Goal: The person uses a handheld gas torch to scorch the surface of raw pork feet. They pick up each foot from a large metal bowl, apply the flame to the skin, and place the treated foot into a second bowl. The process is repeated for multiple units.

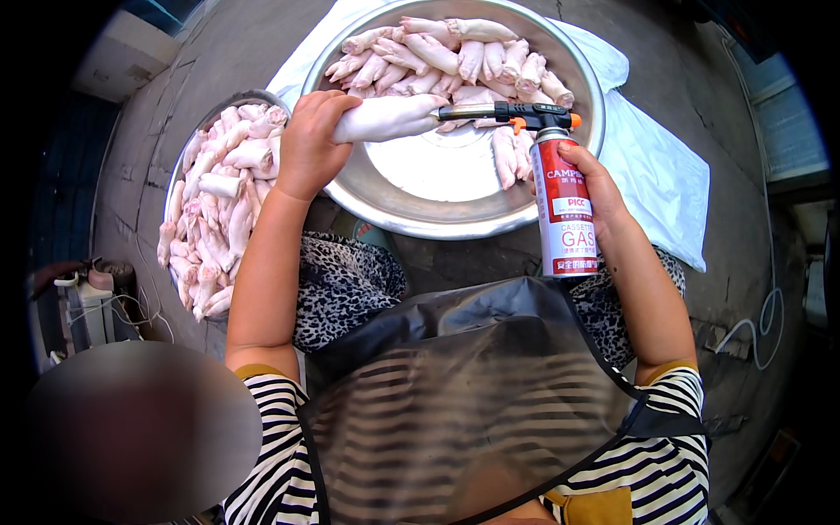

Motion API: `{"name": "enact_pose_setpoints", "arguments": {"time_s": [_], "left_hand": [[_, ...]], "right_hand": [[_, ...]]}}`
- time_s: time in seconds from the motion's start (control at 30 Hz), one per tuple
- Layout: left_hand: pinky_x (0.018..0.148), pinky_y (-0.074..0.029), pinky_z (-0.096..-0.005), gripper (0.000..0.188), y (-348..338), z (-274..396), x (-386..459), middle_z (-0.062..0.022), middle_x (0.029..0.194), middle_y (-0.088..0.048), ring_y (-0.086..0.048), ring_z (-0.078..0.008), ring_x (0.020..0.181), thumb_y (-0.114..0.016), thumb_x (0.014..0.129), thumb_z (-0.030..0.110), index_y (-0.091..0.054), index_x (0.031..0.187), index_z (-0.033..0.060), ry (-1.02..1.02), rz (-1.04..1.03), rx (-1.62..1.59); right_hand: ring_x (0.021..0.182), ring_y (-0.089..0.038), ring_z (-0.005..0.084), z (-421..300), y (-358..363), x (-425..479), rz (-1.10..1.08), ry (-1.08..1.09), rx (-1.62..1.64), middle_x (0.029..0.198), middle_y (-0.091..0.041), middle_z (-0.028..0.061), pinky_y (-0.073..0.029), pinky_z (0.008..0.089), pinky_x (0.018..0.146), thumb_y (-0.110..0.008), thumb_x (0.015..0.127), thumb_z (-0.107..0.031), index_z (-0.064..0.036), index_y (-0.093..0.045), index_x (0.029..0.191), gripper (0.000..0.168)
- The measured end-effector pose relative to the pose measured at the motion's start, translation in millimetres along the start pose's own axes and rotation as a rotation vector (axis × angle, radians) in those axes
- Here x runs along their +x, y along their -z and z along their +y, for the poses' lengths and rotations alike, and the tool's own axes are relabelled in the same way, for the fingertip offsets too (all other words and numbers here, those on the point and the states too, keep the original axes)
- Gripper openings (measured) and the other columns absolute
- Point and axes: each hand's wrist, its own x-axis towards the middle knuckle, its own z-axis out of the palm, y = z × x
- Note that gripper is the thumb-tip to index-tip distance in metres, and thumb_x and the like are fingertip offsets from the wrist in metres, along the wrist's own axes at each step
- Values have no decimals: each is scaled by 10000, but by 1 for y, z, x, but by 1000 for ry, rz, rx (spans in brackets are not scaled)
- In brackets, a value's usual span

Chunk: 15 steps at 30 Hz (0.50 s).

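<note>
My left hand (316, 141) grips the thick end of a pale pig's trotter (387, 119), holding it roughly level over a wide metal basin (430, 223). In my right hand (594, 180) is an upright red and white gas canister (566, 210) with a black and orange blowtorch head (538, 116). The torch's metal nozzle points left at the hoof end of the trotter; a flame cannot be made out. Many trotters (430, 52) are piled along the basin's far side, and a few lie at its right, behind the canister.
A second metal basin (172, 190), heaped with trotters, stands at the left. White plastic sheeting (663, 177) lies under and beside the large basin. A pale hose (764, 328) is on the floor at right. Cables and a boxy appliance (95, 308) are at far left.
</note>
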Motion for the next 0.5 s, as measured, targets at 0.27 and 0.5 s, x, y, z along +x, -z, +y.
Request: {"name": "enact_pose_setpoints", "arguments": {"time_s": [0.27,0.5], "left_hand": [[908,-449,-377,416,-26,-14,-7,-119,1012,-637,-549,-327,1028,-683,622,53,-633,1034,74,287,-138,-181],[672,-528,-408,540,-37,-70,-39,-144,964,-647,-641,-267,858,-775,597,31,-589,1103,-4,1178,-22,-814]], "right_hand": [[651,-679,244,7,11,8,-63,77,3,820,-666,164,-578,336,538,-586,862,-409,22,-554,1027,463],[659,-673,261,8,14,24,-44,169,74,800,-651,164,-582,360,557,-580,870,-377,14,-535,1011,419]]}}
